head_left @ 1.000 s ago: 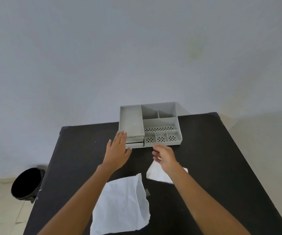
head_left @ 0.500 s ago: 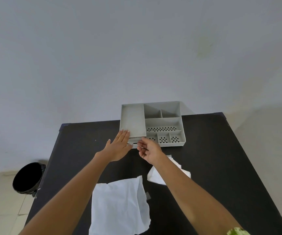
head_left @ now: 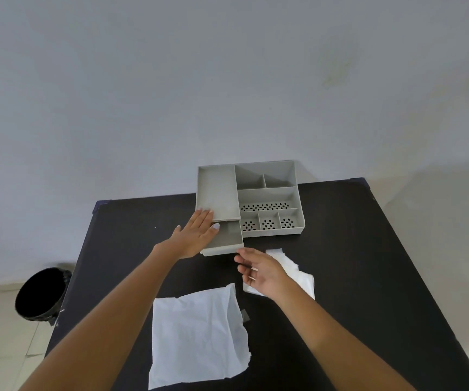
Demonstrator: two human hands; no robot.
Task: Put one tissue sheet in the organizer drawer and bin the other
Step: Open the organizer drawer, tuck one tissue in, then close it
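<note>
A grey organizer with several compartments stands at the far edge of the black table. Its drawer is pulled out toward me at the front left and looks empty. My left hand lies flat with fingers spread against the organizer's front left corner, over the drawer's left side. My right hand hovers just in front of the drawer, fingers loosely curled and holding nothing. A crumpled white tissue lies under and to the right of that hand. A larger flat tissue sheet lies near me.
A black bin stands on the tiled floor to the left of the table. A small grey scrap lies by the flat sheet's right edge. A plain white wall rises behind the table.
The drawer has slid out of the organizer toward me. My right hand went to the drawer front, then drew back above the crumpled tissue. My left hand stayed on the organizer.
</note>
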